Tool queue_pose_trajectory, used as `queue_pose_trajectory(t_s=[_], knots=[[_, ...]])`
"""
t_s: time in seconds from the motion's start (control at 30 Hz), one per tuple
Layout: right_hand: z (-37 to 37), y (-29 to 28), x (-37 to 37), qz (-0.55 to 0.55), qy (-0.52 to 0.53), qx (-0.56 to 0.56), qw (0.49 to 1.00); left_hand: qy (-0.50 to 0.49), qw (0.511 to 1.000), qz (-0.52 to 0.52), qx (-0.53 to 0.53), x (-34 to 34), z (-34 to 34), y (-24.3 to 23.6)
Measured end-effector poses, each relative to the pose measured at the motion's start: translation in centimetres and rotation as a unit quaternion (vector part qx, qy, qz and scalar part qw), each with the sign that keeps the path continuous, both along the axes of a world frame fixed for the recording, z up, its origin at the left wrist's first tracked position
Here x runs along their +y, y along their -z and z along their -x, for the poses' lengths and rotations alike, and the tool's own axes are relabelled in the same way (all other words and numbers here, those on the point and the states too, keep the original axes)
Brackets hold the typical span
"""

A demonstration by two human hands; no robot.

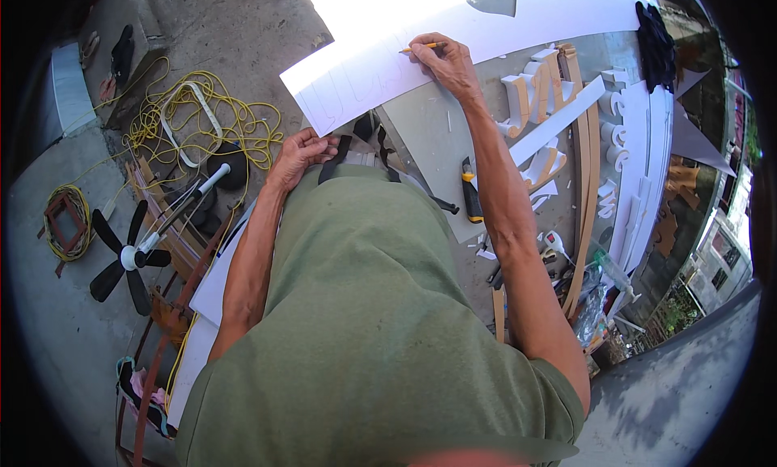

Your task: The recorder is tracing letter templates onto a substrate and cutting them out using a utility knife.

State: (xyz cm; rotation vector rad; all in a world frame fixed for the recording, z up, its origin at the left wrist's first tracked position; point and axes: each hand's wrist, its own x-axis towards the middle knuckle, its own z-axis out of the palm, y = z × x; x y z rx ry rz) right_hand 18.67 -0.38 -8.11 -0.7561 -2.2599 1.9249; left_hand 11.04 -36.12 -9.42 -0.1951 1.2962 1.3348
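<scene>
My right hand [443, 66] grips a yellow pencil [431, 45] with its point on a long white sheet [566, 26], which bears faint pencilled outlines and has a cut-out notch along its far side. Below the sheet's near left corner, my left hand [299, 155] has curled fingers beside a black strap [338, 155]; what they grip, if anything, I cannot make out. Right of my body, a yellow-and-black utility knife [472, 190] lies on a grey board [429, 127], near white cut letter shapes [526, 95] with tan faces and small white scraps.
Tangled yellow cord [243, 119] and a black-bladed fan [129, 256] are at left, by a rusty metal frame [186, 289]. Tan strips [587, 167], long white strips [639, 167] and a dark cloth [654, 42] lie at right. A concrete block [121, 30] stands upper left.
</scene>
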Motion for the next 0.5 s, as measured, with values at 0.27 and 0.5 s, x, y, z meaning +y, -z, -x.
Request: queue_pose_trajectory(t_s=[0.27, 0.5], knots=[[-0.8, -0.5, 0.7, 0.122, 0.045, 0.015, 0.991, -0.003, 1.0, -0.019, 0.008, 0.0, 0.1, 0.1], [-8.8, -3.5, -0.8, 0.205, 0.166, 0.123, 0.957, -0.182, 0.983, -0.031, 0.008, 0.2, 2.3, 0.5]])
